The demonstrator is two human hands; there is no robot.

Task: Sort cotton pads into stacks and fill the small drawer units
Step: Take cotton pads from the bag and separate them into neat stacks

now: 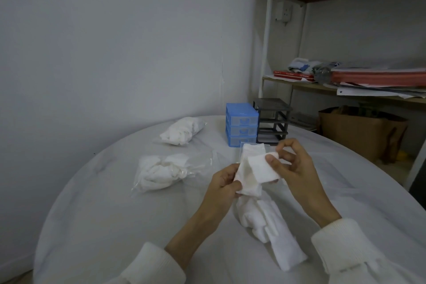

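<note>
Above the round white table (96,210), my left hand (224,185) grips a small stack of white cotton pads (247,180) by its lower left corner. My right hand (290,166) pinches one cotton pad (261,168) between thumb and forefinger, lying across the top of that stack. Loose cotton pads (269,226) lie in a row on the table beneath my hands. A clear drawer tray (253,147) with pads in it sits just behind my hands. The blue drawer unit (242,127) and the black drawer frame (273,120) stand at the table's far side.
Two clear plastic bags of cotton pads lie to the left, one near (161,172) and one farther back (182,130). A shelf with red books and papers (357,78) stands at the right, with a brown paper bag (359,131) on the floor below it.
</note>
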